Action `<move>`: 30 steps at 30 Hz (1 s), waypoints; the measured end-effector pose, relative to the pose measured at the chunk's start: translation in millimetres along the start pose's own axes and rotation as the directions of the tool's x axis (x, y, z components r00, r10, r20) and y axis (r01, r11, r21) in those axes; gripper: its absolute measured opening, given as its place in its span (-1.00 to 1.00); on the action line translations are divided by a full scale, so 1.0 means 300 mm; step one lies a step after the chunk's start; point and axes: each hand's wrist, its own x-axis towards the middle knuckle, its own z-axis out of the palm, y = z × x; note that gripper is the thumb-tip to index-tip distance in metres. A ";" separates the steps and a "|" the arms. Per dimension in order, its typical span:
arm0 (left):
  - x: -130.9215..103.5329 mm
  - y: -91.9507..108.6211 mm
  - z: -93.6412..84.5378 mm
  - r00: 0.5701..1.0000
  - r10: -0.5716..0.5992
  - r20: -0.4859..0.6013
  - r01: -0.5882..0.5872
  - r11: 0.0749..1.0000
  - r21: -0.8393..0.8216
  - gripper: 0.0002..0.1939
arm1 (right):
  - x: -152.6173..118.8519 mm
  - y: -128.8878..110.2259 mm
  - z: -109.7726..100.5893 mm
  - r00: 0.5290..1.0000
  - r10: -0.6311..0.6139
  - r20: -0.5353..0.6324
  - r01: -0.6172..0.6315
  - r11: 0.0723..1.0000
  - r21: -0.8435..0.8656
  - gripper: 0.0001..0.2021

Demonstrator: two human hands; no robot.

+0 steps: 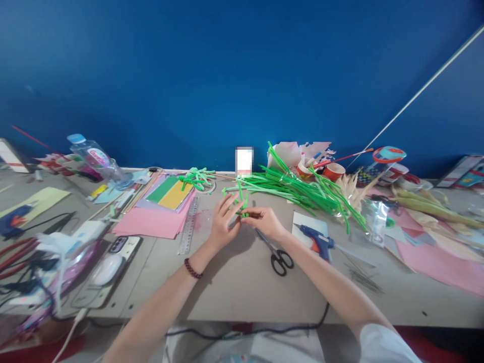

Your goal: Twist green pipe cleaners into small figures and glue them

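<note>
Between my two hands is a small piece made of bent green pipe cleaners (pixel 244 201), partly covered by my fingers. My left hand (pixel 224 222), with a dark beaded bracelet at the wrist, is closed around its left side. The fingertips of my right hand (pixel 266 221) pinch its lower end. Just below my right hand lies a pair of black-handled scissors (pixel 280 261), its blades pointing up toward the hands. A large bundle of green pipe cleaners (pixel 302 189) spreads out behind and to the right. Some bent light-green pipe cleaners (pixel 202 177) sit at the back left.
A clear ruler (pixel 188 227) and pink paper sheets (pixel 151 222) lie left of my hands. Farther left are a phone (pixel 109 272) with a white case on it, and a water bottle (pixel 96 156). A blue glue gun (pixel 319 242) rests to the right. A blue wall (pixel 227 80) closes the back.
</note>
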 end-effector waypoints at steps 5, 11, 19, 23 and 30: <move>0.001 -0.019 0.009 0.997 0.064 0.045 -0.064 0.998 0.003 -0.63 | -0.003 -0.014 0.000 0.999 0.021 0.026 -0.021 1.000 0.016 -0.68; 0.000 -0.031 0.012 0.998 0.029 0.050 -0.025 0.997 -0.072 -0.71 | -0.001 -0.028 -0.001 0.997 0.061 0.045 -0.066 0.990 0.122 -0.70; 0.012 0.030 -0.006 0.945 -0.318 0.081 0.325 0.869 -0.374 -0.80 | -0.012 -0.072 -0.010 0.992 -0.024 0.122 0.000 0.981 0.194 -0.65; 0.026 0.073 -0.014 0.777 -0.573 0.262 0.575 0.475 -0.666 -0.70 | -0.022 -0.103 -0.019 0.989 -0.127 0.077 0.119 0.987 0.105 -0.53; 0.037 0.087 -0.027 0.646 -0.459 0.609 0.680 -0.015 -0.733 -0.75 | -0.031 -0.136 -0.048 0.955 -0.296 0.008 0.294 0.945 -0.143 -0.72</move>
